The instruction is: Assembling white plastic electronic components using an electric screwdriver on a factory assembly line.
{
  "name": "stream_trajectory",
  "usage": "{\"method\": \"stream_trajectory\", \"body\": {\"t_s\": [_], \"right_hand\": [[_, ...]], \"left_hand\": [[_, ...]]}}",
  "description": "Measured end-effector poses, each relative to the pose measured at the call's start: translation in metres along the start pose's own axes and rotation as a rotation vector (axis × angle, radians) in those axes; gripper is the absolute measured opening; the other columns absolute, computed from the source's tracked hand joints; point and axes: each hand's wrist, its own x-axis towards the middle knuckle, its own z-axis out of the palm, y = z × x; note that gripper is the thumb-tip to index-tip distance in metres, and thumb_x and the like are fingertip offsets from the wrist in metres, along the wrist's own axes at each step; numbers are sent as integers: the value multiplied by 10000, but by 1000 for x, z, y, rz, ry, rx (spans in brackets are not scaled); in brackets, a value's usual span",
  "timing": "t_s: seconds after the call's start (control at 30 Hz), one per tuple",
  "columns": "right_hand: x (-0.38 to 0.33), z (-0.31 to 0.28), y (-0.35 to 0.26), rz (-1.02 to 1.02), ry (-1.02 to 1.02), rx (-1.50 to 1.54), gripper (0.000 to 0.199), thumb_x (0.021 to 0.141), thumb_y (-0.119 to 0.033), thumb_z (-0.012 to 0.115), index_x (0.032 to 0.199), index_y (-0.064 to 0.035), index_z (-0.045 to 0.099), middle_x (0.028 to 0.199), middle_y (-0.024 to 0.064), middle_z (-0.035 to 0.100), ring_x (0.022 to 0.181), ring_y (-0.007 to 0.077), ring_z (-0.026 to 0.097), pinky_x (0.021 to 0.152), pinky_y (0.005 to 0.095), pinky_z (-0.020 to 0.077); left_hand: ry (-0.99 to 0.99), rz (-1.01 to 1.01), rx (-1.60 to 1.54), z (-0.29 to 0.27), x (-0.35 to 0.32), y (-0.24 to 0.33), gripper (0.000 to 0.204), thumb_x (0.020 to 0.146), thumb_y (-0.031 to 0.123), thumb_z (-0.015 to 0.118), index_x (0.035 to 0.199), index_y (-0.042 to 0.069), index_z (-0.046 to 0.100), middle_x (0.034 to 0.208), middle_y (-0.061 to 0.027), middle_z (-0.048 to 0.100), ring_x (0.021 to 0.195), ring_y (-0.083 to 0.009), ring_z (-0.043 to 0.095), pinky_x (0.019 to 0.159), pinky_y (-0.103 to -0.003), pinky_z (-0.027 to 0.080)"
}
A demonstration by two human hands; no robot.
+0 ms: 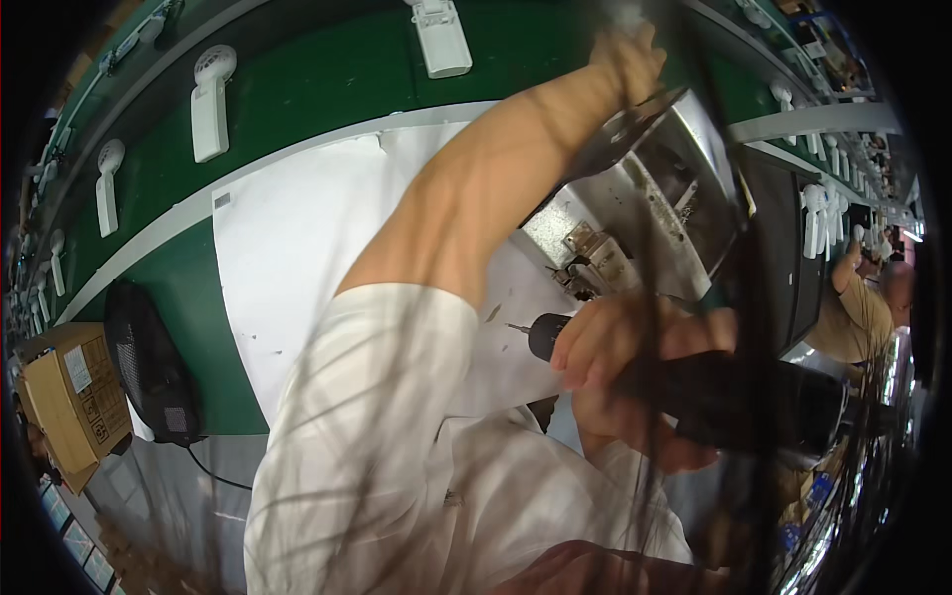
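My left arm in a white sleeve stretches across to the far side of the bench. My left hand [630, 64] is there with bent fingers, at a blurred pale thing [625, 14] near the top edge; hair strands cover part of it. Nearer to me, my right hand [620, 342] is closed around a black electric screwdriver [734, 397]. Its thin bit [517, 327] points left, above a white sheet [317, 228]. Just beyond the right hand stands an open metal box-like fixture [650, 203] with small metal parts [600, 253] at its near corner.
White handheld fans [210, 104] lie spaced along the green surface [297, 89], one with its housing [441, 40] open. A black mesh-backed object [149, 362] and a cardboard box [74, 397] are at left. Another person [858, 312] is at far right.
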Motion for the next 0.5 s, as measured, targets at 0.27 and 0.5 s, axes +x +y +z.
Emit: {"method": "stream_trajectory", "body": {"t_s": [0.27, 0.5], "right_hand": [[14, -8, -35, -24, 78, -167, 690, 834, -444, 739, 1235, -30, 360, 940, 191, 558, 628, 262, 592, 555, 386, 525], [16, -22, -48, -168, 43, -64, 702, 874, -491, 669, 1279, -59, 293, 877, 153, 559, 609, 244, 592, 521, 373, 546]], "left_hand": [[242, -516, -829, -63, -49, -47, 510, 822, 130, 667, 1244, -41, 437, 1181, -250, 550, 1006, -329, 609, 804, -406, 541], [-25, -629, -1600, -168, -267, 2, 757, 913, 165, 633, 1461, 59, 122, 1125, -146, 573, 932, -217, 627, 734, -367, 566]]}}
